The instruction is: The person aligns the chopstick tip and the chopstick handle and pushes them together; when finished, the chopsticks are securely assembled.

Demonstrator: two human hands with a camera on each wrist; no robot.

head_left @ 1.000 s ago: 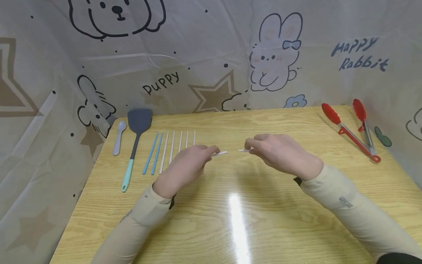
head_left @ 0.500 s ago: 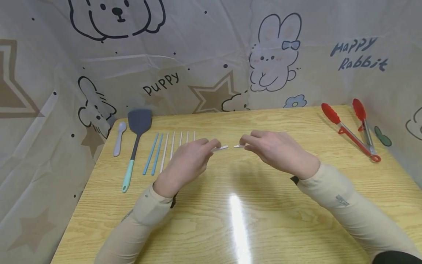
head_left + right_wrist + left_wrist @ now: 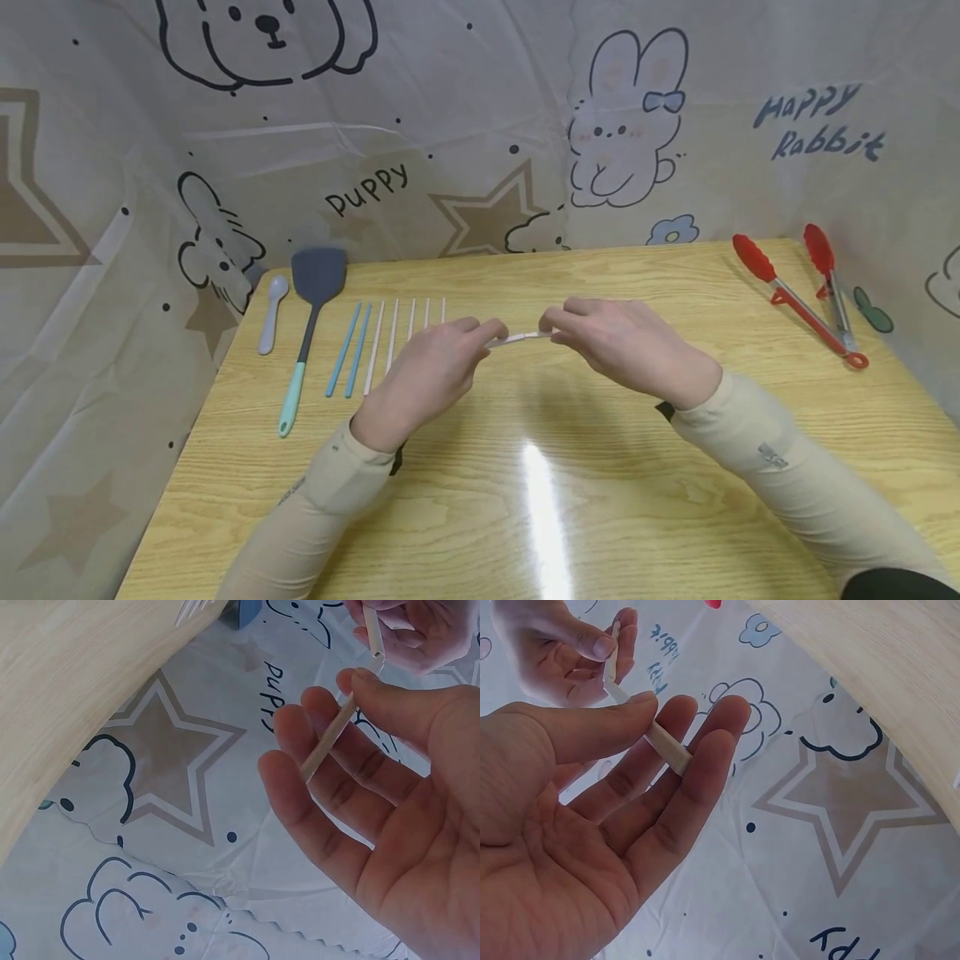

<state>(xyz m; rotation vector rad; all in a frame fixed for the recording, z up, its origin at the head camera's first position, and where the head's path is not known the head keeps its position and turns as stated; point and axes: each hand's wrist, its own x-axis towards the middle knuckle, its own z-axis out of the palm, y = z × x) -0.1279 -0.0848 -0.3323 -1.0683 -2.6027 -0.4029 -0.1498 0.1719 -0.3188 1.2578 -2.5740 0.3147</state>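
Note:
Between thumb and fingers my left hand [image 3: 438, 358] pinches a short, slim white straw-like piece [image 3: 669, 748]. My right hand [image 3: 626, 346] pinches a second white straw-like piece [image 3: 328, 741] the same way. The facing ends come together between the hands, at a slight angle, over the middle of the table. In the right wrist view, the tip of the left hand's piece [image 3: 373, 630] looks hollow. The outer ends lie against the fingers. Left of my left hand, several long white sticks [image 3: 392, 333] lie side by side with two blue sticks [image 3: 343, 350], partly hidden behind that hand.
A spatula [image 3: 318, 279] with a mint handle and a small pale spoon [image 3: 272, 312] lie on the left of the wooden table [image 3: 600, 517]. Red-tipped tongs [image 3: 813, 321] lie spread at the far right. A printed cloth [image 3: 465, 100] stands behind and at the sides.
My right hand has moved left and slightly up, and the left hand has risen slightly. The gap between the two white pieces has closed, so their ends now meet.

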